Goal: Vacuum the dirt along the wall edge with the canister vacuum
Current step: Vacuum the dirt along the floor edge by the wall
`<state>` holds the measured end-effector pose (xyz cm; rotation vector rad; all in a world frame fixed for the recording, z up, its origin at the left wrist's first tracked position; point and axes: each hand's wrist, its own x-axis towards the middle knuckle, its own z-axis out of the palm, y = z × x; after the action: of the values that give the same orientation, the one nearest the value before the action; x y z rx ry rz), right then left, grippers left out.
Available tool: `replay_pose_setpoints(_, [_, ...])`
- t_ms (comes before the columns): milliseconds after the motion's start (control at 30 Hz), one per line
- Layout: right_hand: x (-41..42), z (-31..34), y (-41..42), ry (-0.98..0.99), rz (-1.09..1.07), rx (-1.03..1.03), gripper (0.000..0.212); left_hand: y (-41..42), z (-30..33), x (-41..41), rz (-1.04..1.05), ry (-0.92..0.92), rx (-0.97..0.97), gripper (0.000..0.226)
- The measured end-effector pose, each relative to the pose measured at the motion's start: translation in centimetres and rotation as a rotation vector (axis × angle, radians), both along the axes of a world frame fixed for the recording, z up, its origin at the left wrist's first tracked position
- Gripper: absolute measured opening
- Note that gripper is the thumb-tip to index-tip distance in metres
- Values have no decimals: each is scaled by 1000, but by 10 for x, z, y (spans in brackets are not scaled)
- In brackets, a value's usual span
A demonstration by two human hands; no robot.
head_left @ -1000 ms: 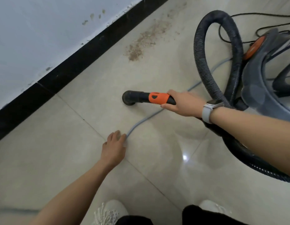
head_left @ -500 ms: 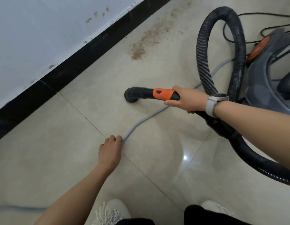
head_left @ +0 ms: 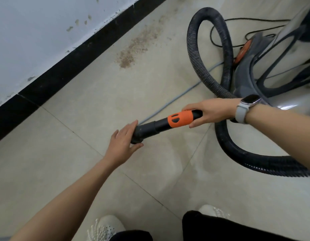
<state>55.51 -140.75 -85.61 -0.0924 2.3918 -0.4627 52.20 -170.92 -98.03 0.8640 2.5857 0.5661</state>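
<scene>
While the dirt (head_left: 133,49) lies untouched in a brown patch close to the black skirting (head_left: 67,66), the nozzle (head_left: 138,134) is held well short of it, over bare tile. The patch is found up and ahead of the nozzle mouth, toward the wall, with clean floor between the two. The long axis of the handle tube (head_left: 168,122) runs from the right hand (head_left: 211,112) down and leftward to the nozzle, so it is aimed more at the skirting than along the dirt. The right hand is wrapped around the orange grip (head_left: 180,119) and carries the tube. The left hand (head_left: 123,145) is spread, fingers straight, cupped against the nozzle end; nothing is gripped by it. The left hand is judged the nearer to the dirt. The hose (head_left: 209,54) loops back to the canister (head_left: 272,63) at the right; its contents cannot be seen. A swing of the tube forward toward the wall is judged necessary.
</scene>
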Motion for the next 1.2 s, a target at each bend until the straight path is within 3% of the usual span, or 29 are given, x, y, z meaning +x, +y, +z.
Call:
replay_pose_setpoints(133, [10,-2,-9,52,117,187,46,13,3,5,-12,-20,68,48])
replay_pose_setpoints(267, [28,-19,-37,230,296,352,48,15,1,21,-65,28,28,52])
replay_pose_setpoints(367, [34,-35,-63,331,465,387,35,12,-1,31,-88,109,-67,56])
replay_pose_setpoints(567, [20,-35,-57,229,551,548,30,10,-2,37,-155,46,-277,72])
replay_pose_setpoints(700, [19,-37,-58,166,637,628,26,1,-7,38,-44,-75,-387,78])
replay_pose_setpoints(933, [6,-24,-13,158,521,881,27,-17,-20,31,27,-167,-496,77])
replay_pose_setpoints(1067, [-5,-29,-5,150,502,921,29,-14,-23,28,16,-188,-497,77])
replay_pose_setpoints(1200, [9,-41,-14,131,715,833,31,-15,-25,29,-12,-193,-506,79])
